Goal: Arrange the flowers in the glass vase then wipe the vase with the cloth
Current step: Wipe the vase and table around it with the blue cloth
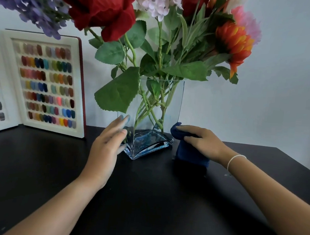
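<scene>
A square clear glass vase (171, 107) stands upright on the black table (144, 199), one corner toward me. Several artificial flowers fill it: a big red rose (101, 9), a purple bloom (30, 2), a pale pink hydrangea (158, 2) and an orange flower (233, 42), with green stems crossing inside the glass. My left hand (106, 147) lies flat against the vase's lower left side, fingers spread. My right hand (202, 140) grips a dark blue cloth (190, 153) pressed at the vase's lower right edge.
An open white display book of coloured nail samples (46, 84) leans against the pale wall at the left, close to the vase. The table's right edge (297, 166) runs diagonally beyond my right wrist.
</scene>
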Demonstrator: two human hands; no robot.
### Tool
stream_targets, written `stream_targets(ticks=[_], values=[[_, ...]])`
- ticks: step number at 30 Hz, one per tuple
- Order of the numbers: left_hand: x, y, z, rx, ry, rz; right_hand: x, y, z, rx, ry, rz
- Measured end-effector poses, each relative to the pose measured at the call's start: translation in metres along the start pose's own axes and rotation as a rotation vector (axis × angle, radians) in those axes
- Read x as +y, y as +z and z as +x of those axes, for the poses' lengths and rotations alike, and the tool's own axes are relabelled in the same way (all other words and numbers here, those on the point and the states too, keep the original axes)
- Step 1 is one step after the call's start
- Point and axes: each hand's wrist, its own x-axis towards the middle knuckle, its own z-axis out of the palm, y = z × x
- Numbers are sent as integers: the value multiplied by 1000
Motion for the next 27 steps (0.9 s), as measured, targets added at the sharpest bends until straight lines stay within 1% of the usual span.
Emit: stream_targets(ticks=[2,6,11,15,21,27], values=[[0,0,0,-3,-3,5,-1,2,-2,-1,35,9],[2,1,0,-1,-11,9,-4,7,-4,7,69,-73],[4,2,-1,0,-7,6,-10,12,2,-83,130,-224],[4,3,-1,5,-11,0,-14,11,5,-145,156,-275],[4,4,-2,6,-19,1,-20,12,3,-175,135,-323],[6,4,-2,6,-26,7,-36,26,-6,-202,62,-288]])
